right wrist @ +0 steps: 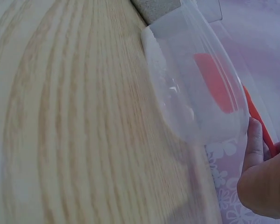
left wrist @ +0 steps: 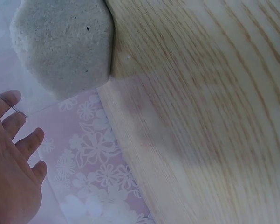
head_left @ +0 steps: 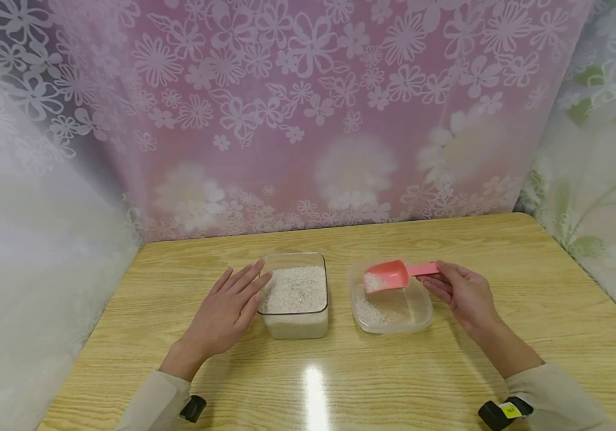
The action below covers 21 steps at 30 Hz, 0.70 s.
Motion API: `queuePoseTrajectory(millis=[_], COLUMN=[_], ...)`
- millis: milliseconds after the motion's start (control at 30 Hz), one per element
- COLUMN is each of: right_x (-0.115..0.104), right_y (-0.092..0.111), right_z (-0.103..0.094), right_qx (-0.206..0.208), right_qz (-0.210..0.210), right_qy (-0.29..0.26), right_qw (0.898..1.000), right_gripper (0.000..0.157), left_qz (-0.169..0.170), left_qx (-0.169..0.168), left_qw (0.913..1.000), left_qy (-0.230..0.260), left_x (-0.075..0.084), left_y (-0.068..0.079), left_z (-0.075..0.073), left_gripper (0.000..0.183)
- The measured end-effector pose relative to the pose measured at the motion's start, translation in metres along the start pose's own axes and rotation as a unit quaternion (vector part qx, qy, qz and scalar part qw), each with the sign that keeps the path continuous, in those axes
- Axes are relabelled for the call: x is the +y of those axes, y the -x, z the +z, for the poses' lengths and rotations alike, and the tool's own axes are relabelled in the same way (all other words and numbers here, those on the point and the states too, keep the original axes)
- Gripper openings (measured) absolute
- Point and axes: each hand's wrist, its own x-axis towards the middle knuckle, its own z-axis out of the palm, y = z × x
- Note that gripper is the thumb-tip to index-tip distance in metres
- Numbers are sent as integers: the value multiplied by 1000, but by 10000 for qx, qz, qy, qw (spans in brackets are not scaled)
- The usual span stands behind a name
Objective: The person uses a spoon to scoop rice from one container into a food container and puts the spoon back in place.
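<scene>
A clear square container (head_left: 294,326) nearly full of white rice (head_left: 298,290) stands left of the middle of the table. My left hand (head_left: 227,314) lies with extended fingers against its left rim; the left wrist view shows those fingers (left wrist: 30,142) at the rim. To the right is a lower translucent plastic tub (head_left: 421,311) with a little rice (head_left: 369,311) in its left part. My right hand (head_left: 464,293) pinches the handle of a pink scoop (head_left: 396,275). The scoop is tilted over the tub, with some rice at its lip. Through the tub wall, the scoop's bowl (right wrist: 214,84) shows in the right wrist view.
Both containers stand on a light wood-grain table (head_left: 264,383), a short gap between them. A pink floral curtain (head_left: 286,149) hangs behind the back edge. Pale floral curtains hang at the left (head_left: 33,239) and right (head_left: 604,197).
</scene>
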Motion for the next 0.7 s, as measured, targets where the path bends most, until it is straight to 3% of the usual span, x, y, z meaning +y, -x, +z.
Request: queuePoseTrajectory(millis=[300,700], right_x=[3,2], right_y=[-3,-5], right_z=[8,14], right_qx=[77,266], right_qz=[-86,-162], right_qy=[439,1291], right_qw=[9990,9911], right_gripper=[21,43], left_qz=[-7,11], left_qx=[21,77], left_qw=[10000,10000], left_qy=[2,34], left_x=[-1,-1], left_y=[1,0], left_z=[0,1], left_gripper=[45,45])
